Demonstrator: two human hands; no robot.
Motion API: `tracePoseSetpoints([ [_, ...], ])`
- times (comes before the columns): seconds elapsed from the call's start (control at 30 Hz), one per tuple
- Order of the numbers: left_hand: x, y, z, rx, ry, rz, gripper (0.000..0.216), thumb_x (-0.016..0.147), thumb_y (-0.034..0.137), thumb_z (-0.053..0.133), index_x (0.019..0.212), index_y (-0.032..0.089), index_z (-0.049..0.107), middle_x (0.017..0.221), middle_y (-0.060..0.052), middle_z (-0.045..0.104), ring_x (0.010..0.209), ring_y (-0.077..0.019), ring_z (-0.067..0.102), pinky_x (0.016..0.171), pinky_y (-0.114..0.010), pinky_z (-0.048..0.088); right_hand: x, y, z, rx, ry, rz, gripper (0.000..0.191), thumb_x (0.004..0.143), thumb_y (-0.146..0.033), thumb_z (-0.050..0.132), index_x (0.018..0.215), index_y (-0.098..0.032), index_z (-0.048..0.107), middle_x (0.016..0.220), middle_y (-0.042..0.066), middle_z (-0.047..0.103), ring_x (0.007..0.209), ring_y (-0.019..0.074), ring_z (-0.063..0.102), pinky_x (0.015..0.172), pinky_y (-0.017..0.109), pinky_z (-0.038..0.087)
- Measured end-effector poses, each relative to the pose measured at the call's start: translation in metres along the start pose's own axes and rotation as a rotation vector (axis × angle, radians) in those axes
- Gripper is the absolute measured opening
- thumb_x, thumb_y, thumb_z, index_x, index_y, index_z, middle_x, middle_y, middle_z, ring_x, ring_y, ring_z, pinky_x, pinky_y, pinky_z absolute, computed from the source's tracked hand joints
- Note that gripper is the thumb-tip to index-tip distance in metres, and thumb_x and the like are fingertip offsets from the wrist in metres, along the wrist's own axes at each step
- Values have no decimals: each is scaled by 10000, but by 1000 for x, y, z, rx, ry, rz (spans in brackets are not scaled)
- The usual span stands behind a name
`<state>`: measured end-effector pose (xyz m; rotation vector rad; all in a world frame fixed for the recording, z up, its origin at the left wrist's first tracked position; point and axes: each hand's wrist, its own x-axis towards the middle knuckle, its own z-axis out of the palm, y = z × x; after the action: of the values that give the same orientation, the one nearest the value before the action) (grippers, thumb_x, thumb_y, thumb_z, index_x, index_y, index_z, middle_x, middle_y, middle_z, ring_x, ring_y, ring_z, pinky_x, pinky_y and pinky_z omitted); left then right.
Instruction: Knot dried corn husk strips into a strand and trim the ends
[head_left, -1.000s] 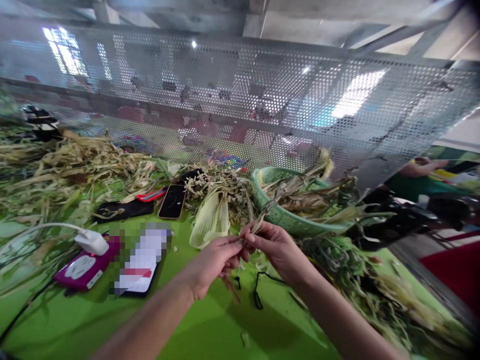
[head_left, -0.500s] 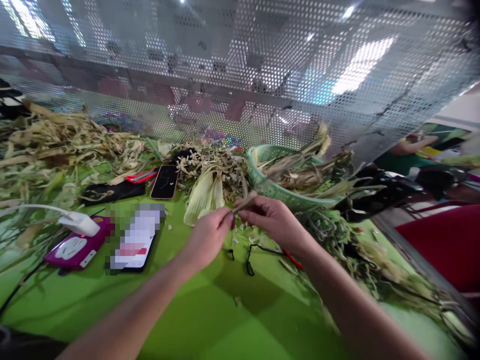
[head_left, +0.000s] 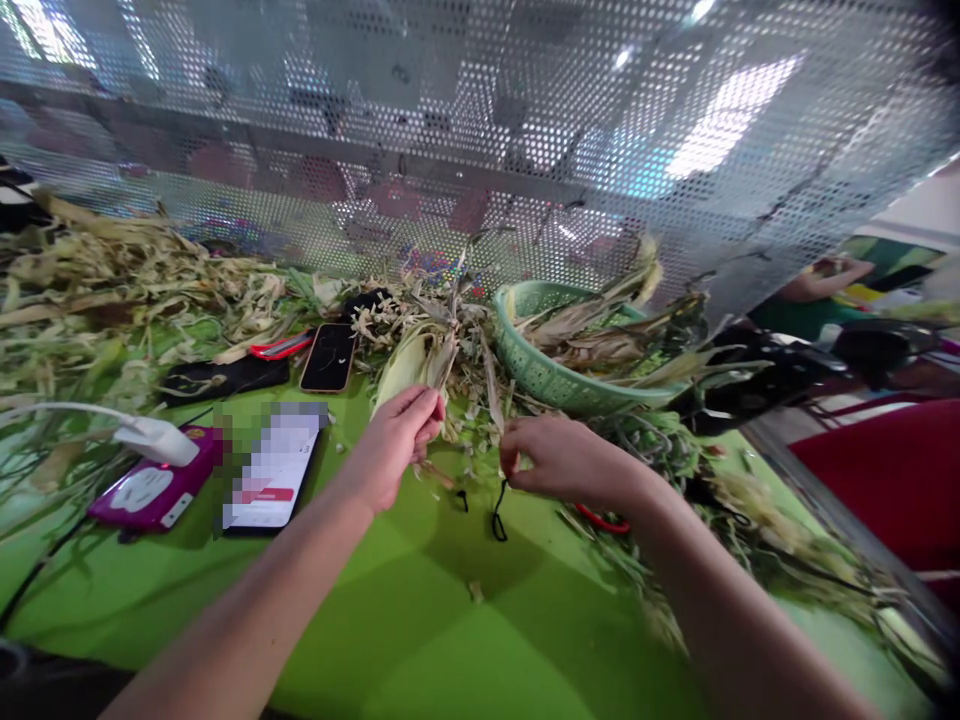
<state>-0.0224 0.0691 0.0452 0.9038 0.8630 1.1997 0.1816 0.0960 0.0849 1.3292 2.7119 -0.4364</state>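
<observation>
My left hand is closed in a pinch on a thin dry husk strip that rises from its fingertips. My right hand is also closed, pinching a second husk strip that stands up just left of the green basket. The hands are about a hand's width apart above the green table. A pale folded corn husk lies just behind my left hand. Below my right hand a black cord lies on the table.
The basket holds dried husks, and more are piled along the back left. Left of my hands lie a dark phone, a lit phone, a purple power bank with a white plug, and a black wallet. A perforated metal screen stands behind. Another person's arm shows at far right.
My hands were pinched together on one husk piece; they have pulled apart and dropped lower, each now holding a separate strip. The view tilted down slightly.
</observation>
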Motion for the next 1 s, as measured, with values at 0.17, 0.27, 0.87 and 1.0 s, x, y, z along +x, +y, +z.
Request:
tracePoseSetpoints([
  [0.17, -1, -11, 7, -1, -4, -89, 253, 822, 408, 577, 755, 165, 550, 673, 15, 540, 442, -37, 290, 407, -166, 166, -3, -5, -11, 411, -24, -23, 72, 720, -137, 571, 747, -196, 603, 665, -29, 594, 602, 120, 521, 538, 216, 387],
  [0.27, -1, -21, 10, -10, -65, -160, 258, 831, 421, 564, 788, 167, 566, 619, 37, 482, 423, -39, 241, 407, -178, 166, -4, -8, -11, 670, -48, 34, 29, 756, -189, 580, 781, -191, 565, 628, -47, 518, 529, 93, 453, 432, 180, 361],
  [0.87, -7, -13, 10, 26, -189, -198, 295, 892, 419, 495, 794, 153, 580, 565, 52, 420, 444, -44, 225, 426, -168, 220, -31, -4, -40, 1111, 548, -73, 146, 794, -223, 676, 910, -152, 624, 677, -19, 579, 527, 71, 528, 466, 180, 450],
  [1.0, -9, -9, 10, 29, -206, -169, 287, 912, 395, 467, 786, 155, 563, 654, 36, 493, 459, -35, 202, 447, -166, 234, -49, -12, -53, 1125, 691, -160, 116, 789, -163, 672, 900, -177, 640, 707, -13, 573, 568, 84, 547, 437, 172, 423],
])
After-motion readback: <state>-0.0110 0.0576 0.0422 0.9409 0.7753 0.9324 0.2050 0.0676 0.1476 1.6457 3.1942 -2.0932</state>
